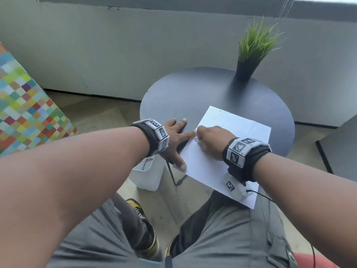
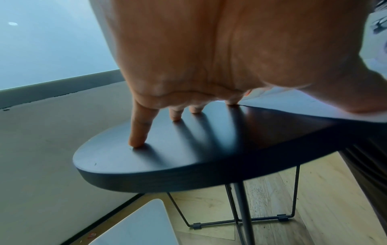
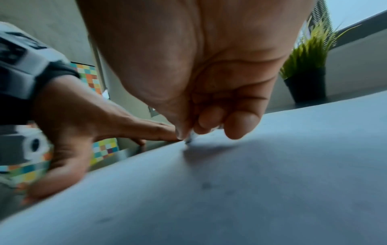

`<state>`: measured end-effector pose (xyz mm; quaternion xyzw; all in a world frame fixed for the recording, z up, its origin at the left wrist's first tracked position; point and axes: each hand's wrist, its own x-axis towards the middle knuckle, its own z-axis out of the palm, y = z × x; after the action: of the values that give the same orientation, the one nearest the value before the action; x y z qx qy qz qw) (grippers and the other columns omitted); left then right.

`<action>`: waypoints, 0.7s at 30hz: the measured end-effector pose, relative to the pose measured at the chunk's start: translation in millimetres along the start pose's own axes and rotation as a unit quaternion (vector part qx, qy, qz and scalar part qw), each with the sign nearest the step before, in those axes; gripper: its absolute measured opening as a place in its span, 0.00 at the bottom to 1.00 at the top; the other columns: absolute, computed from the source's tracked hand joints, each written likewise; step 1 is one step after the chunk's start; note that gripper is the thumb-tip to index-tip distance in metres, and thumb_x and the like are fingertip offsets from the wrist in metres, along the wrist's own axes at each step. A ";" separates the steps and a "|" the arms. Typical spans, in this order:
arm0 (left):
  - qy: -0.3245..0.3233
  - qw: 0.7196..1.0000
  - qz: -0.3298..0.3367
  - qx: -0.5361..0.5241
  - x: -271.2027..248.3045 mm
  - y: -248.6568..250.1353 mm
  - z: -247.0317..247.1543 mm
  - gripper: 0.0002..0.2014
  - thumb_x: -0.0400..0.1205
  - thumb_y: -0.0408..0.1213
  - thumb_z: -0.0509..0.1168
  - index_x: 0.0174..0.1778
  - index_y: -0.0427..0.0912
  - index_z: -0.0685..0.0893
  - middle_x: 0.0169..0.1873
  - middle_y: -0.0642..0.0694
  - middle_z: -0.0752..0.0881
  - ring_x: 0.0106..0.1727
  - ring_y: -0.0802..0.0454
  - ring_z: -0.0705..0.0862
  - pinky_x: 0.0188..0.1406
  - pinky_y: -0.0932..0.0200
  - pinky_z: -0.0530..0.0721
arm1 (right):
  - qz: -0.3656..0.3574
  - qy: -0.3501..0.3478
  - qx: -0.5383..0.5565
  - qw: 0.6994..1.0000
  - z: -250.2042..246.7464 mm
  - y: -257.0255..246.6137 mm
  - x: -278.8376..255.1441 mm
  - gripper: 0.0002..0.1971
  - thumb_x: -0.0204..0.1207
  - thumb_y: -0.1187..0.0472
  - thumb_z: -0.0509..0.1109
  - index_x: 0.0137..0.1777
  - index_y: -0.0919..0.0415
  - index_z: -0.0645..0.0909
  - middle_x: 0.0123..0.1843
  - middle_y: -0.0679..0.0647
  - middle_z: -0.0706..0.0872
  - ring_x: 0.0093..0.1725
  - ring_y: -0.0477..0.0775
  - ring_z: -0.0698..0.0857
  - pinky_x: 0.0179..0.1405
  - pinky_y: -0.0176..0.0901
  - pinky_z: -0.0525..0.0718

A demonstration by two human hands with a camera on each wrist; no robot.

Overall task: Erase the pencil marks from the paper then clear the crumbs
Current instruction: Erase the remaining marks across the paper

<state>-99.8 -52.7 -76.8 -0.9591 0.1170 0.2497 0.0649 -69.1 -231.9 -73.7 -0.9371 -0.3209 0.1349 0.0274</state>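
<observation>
A white sheet of paper (image 1: 228, 144) lies on the round dark table (image 1: 202, 89), its near corner hanging over the table's edge. My left hand (image 1: 178, 136) lies spread flat, index finger and thumb on the paper's left edge, the other fingertips (image 2: 136, 142) on the tabletop. My right hand (image 1: 210, 140) is curled over the paper's left part and pinches a small grey-white eraser (image 3: 191, 138), whose tip touches the paper (image 3: 251, 182). A few small dark specks (image 1: 188, 157) dot the sheet near my left thumb.
A potted green grass plant (image 1: 251, 55) stands at the table's far side. A white bin (image 1: 147, 173) sits on the wooden floor under the table's left edge. A colourful checkered block (image 1: 25, 105) is at the left. My knees are below the table.
</observation>
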 end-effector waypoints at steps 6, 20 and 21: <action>0.025 1.000 0.014 0.012 11.1 -6.3 1.0 0.64 0.52 0.87 0.60 0.81 0.72 0.37 0.86 0.46 0.36 0.86 0.37 0.41 0.76 0.21 0.53 | -0.035 -0.013 0.037 0.999 8.6 -8.5 0.0 0.10 0.84 0.50 0.59 0.57 0.53 0.75 0.54 0.56 0.85 0.51 0.60 0.81 0.47 0.49 0.78; 0.057 0.996 0.023 -0.063 21.6 -4.9 2.3 0.48 0.62 0.82 0.62 0.76 0.78 0.50 0.87 0.48 0.43 0.86 0.38 0.43 0.73 0.21 0.57 | 0.017 0.007 0.061 0.998 3.8 12.0 1.2 0.10 0.84 0.50 0.58 0.59 0.51 0.75 0.56 0.55 0.86 0.54 0.60 0.82 0.50 0.48 0.79; 0.051 0.997 0.024 -0.060 21.6 -5.0 2.7 0.49 0.61 0.81 0.63 0.77 0.77 0.49 0.87 0.48 0.42 0.86 0.37 0.43 0.72 0.20 0.57 | -0.028 -0.011 0.048 0.998 5.3 7.8 -1.6 0.09 0.83 0.53 0.59 0.59 0.52 0.75 0.56 0.54 0.86 0.53 0.60 0.82 0.48 0.48 0.78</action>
<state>-81.4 -51.5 -89.5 -0.9697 0.1275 0.2084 -0.0052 -67.0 -239.2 -79.5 -0.9238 -0.3404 0.1594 0.0725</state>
